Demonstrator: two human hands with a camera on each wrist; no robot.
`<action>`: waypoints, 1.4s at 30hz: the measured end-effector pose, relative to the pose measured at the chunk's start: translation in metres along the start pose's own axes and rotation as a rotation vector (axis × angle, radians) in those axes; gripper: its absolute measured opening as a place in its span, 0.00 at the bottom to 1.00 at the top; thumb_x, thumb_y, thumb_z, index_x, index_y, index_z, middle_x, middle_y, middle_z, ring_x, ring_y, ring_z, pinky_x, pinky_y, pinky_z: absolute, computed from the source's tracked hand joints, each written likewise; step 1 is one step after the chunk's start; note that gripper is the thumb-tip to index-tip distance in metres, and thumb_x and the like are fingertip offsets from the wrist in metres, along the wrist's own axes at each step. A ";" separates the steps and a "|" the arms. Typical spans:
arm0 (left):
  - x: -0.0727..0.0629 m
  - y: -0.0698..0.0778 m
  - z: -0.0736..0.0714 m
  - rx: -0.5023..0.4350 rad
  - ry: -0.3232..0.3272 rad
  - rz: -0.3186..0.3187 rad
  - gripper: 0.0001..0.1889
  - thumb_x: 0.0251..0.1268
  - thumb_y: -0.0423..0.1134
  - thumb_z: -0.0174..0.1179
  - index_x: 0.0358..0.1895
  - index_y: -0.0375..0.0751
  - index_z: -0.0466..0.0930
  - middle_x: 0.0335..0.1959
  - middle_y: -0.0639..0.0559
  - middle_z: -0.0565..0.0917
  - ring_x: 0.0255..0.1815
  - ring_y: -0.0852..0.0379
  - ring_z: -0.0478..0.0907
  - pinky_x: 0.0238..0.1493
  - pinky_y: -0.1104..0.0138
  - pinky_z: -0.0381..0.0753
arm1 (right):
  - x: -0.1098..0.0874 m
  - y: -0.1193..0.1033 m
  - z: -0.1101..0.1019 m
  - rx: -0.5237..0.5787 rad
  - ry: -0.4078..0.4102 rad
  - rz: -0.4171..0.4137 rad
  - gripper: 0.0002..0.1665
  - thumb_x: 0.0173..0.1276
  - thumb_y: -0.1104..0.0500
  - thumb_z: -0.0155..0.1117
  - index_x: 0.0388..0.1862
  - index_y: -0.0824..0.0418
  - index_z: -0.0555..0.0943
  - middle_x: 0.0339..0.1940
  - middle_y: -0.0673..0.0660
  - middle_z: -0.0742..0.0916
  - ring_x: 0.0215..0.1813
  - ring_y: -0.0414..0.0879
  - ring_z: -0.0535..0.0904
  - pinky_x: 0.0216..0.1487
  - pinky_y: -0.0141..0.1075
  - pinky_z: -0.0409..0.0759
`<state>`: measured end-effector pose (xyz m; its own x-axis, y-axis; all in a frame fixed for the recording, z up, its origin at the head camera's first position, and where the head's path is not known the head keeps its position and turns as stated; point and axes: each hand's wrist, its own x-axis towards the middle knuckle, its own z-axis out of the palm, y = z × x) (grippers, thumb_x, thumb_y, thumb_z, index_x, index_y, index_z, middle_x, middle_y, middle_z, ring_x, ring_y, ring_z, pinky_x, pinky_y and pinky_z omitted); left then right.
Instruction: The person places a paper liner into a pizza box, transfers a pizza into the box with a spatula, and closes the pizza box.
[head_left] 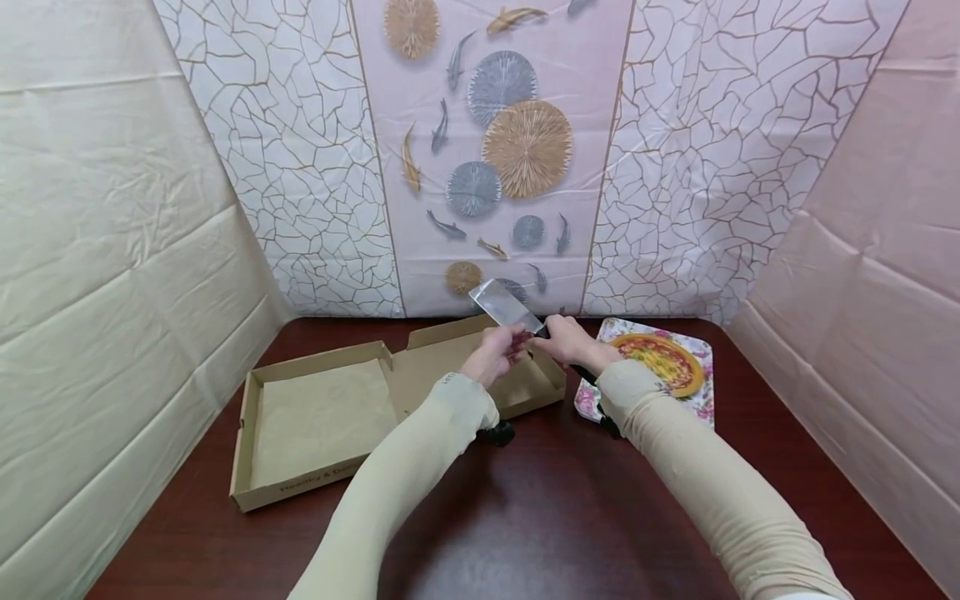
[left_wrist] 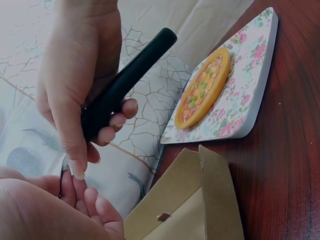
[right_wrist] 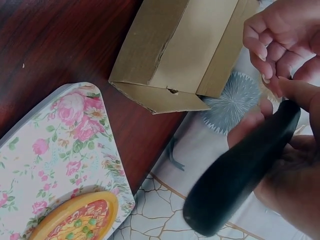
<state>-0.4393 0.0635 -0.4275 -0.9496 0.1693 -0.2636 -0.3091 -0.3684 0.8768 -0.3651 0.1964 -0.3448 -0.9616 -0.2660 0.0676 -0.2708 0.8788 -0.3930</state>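
My right hand (head_left: 570, 340) grips the black handle (right_wrist: 245, 165) of a metal spatula, its broad shiny blade (head_left: 506, 304) raised and pointing up to the left. My left hand (head_left: 497, 353) meets it at the base of the blade, its fingertips close to the right hand's. In the left wrist view a thin metal edge shows between the left thumb and fingers (left_wrist: 102, 210). Both hands are above the lid side of an open cardboard box (head_left: 442, 371). To the right, a pizza (head_left: 663, 362) with a yellow rim lies on a floral tray (left_wrist: 255, 65).
The box's left half holds a flat brown paper sheet (head_left: 322, 417) inside low walls. All of this stands on a dark red-brown table (head_left: 517, 517). A patterned cloth backdrop (head_left: 675, 167) hangs behind, with plain cloth sides (head_left: 97, 250) on the left and right.
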 end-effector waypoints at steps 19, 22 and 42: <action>0.093 -0.019 -0.036 0.094 -0.016 -0.018 0.08 0.62 0.42 0.63 0.34 0.41 0.86 0.28 0.49 0.88 0.29 0.57 0.84 0.28 0.65 0.75 | -0.008 -0.007 0.013 0.033 0.020 0.025 0.22 0.71 0.47 0.55 0.39 0.67 0.73 0.25 0.57 0.77 0.22 0.46 0.73 0.23 0.33 0.69; 0.085 -0.016 -0.040 0.080 -0.048 -0.021 0.08 0.60 0.44 0.66 0.30 0.42 0.86 0.25 0.52 0.87 0.26 0.60 0.82 0.24 0.67 0.72 | -0.008 -0.011 0.017 0.035 0.034 0.024 0.22 0.73 0.48 0.53 0.41 0.69 0.73 0.27 0.59 0.76 0.25 0.48 0.73 0.25 0.33 0.68; -0.066 0.067 -0.027 0.674 -0.012 0.102 0.19 0.76 0.50 0.44 0.31 0.42 0.77 0.19 0.57 0.72 0.21 0.62 0.65 0.27 0.70 0.66 | -0.017 0.002 0.020 0.096 0.110 0.062 0.22 0.72 0.45 0.54 0.37 0.65 0.71 0.25 0.57 0.75 0.23 0.48 0.71 0.24 0.34 0.68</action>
<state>-0.3985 0.0026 -0.3626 -0.9706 0.1752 -0.1652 -0.1148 0.2664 0.9570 -0.3485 0.1951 -0.3654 -0.9770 -0.1625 0.1385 -0.2099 0.8489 -0.4852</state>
